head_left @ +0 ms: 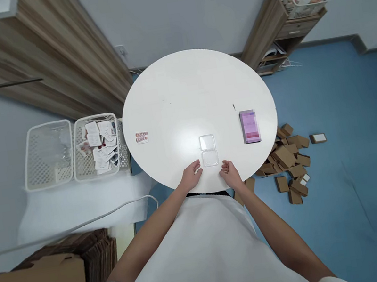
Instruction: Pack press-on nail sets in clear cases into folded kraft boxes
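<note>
A clear plastic case (210, 158) lies unfolded on the white oval table (186, 84), its two square halves one above the other. My left hand (191, 176) rests at the table's near edge, just left of the case, fingers and thumb apart and holding nothing. On the other side, my right hand (230, 173) is to the lower right of the case, its fingers loosely bent, the thumb apart, with nothing seen in it. Neither hand appears to touch the case.
A pink-purple box (250, 126) sits on the table's right. At the left lies a small card with reddish ovals (141, 137). Beyond that edge stand a basket of packets (120, 144) and a basket with clear pieces (30, 159). Cardboard boxes (286, 156) cover floor at right.
</note>
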`<state>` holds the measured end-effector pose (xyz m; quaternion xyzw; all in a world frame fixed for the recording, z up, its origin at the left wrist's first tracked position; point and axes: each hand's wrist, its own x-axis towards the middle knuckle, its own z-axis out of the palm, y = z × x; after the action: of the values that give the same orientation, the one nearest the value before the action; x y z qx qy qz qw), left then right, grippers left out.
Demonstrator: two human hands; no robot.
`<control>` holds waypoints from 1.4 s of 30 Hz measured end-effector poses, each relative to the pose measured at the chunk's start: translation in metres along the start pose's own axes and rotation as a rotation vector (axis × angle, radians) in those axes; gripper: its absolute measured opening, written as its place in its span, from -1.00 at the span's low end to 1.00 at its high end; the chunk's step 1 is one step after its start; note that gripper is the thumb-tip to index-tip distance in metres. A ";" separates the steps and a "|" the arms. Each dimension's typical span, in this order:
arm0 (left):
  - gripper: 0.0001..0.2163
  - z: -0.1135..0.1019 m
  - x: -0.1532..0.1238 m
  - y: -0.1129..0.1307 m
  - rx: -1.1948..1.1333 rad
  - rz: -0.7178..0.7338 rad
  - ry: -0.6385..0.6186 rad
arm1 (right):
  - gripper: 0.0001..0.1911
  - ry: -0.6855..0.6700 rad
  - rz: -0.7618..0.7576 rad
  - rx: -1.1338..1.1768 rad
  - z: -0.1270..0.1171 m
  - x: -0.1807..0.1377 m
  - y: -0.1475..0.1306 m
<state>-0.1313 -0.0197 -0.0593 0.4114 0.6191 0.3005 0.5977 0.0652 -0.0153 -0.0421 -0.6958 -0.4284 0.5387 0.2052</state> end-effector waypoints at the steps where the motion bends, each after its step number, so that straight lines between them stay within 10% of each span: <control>1: -0.56 -0.001 -0.003 -0.001 0.017 0.001 0.038 | -0.39 0.004 -0.014 -0.034 -0.002 0.000 -0.002; 8: -0.67 -0.031 -0.028 -0.004 0.097 -0.003 0.427 | -0.38 -0.005 -0.373 -0.235 -0.026 0.005 -0.043; 15: -0.66 -0.127 -0.026 0.014 0.411 0.020 0.665 | -0.54 -0.194 -0.593 -0.316 0.011 0.022 -0.113; 27: -0.61 -0.264 0.047 0.058 0.975 0.065 0.385 | -0.43 -0.391 -0.562 -0.609 0.167 0.075 -0.185; 42: -0.55 -0.285 0.102 0.045 1.171 0.115 0.125 | -0.37 -0.124 -0.557 -0.736 0.251 0.130 -0.182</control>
<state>-0.4003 0.1252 -0.0409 0.6874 0.6925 -0.0357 0.2161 -0.2280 0.1463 -0.0649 -0.5474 -0.7730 0.3159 0.0556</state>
